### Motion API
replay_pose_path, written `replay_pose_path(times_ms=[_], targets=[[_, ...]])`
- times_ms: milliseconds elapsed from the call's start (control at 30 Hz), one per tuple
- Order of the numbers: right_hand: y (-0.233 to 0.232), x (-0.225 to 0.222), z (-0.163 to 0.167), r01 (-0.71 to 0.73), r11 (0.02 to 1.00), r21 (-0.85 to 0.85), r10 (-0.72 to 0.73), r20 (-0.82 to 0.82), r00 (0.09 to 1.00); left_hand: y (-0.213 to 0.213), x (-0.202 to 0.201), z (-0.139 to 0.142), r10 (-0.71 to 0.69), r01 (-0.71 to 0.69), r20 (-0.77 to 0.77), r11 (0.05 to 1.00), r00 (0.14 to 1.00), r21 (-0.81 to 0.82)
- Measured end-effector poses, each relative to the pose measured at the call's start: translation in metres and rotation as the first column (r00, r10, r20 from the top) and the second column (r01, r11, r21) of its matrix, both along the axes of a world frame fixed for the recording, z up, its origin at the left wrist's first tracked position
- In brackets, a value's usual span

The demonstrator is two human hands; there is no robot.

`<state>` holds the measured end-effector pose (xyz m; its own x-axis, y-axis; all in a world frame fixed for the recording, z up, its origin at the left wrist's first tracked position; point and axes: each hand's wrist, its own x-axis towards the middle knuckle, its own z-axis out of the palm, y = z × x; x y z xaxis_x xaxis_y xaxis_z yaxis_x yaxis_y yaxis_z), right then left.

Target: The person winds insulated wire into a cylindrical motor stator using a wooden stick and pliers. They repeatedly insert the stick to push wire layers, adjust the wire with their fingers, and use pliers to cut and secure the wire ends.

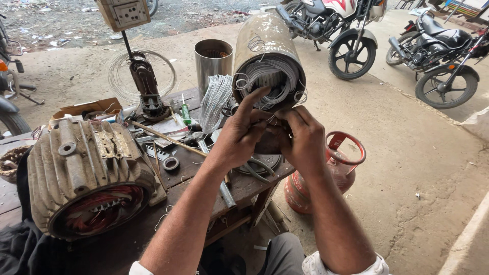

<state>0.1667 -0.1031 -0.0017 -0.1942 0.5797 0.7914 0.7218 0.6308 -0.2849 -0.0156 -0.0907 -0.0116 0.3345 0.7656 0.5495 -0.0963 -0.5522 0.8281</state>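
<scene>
A long metal motor stator [265,46] lies tilted on the workbench corner, its open end toward me, full of silver winding wire [272,76]. My left hand [240,135] is at the lower rim of that open end, index finger stretched up onto the wire coils. My right hand [304,137] is beside it, fingers curled and pinching wire at the rim. What the fingertips grip is partly hidden between the two hands. A loose bundle of silver wire [215,99] hangs to the left of the stator.
A big ribbed motor housing [84,173] with copper windings lies at the left of the wooden workbench [127,239]. A metal cylinder [213,58], a coil-winding stand [145,84], a tape ring [171,163] and tools clutter it. A red gas cylinder [333,173] stands below; motorcycles [438,56] are parked behind.
</scene>
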Motion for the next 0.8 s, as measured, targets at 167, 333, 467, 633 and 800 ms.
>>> replay_pose_path(times_ms=[167,333,467,633,800], targets=[[-0.002,-0.001,0.003,-0.139,0.98,-0.142,0.118,-0.146,0.982,-0.005,0.002,0.007,0.089,-0.088,-0.056,0.996,0.994,0.006],[-0.002,0.0,0.004,-0.264,0.959,-0.107,0.238,-0.209,0.949,-0.002,0.008,0.014,0.078,-0.072,0.039,0.987,0.996,-0.142],[0.002,-0.003,0.002,-0.18,0.947,-0.266,0.079,-0.35,0.933,-0.004,0.013,0.013,0.196,-0.192,0.009,0.968,0.981,-0.163],[0.007,-0.007,-0.006,-0.091,0.947,-0.308,-0.038,-0.388,0.921,-0.005,0.013,0.004,0.228,-0.223,0.149,0.973,0.962,-0.051],[0.014,-0.001,-0.015,-0.274,0.935,-0.225,0.157,-0.429,0.889,0.0,0.013,-0.006,0.174,-0.132,0.316,0.98,0.933,-0.152]])
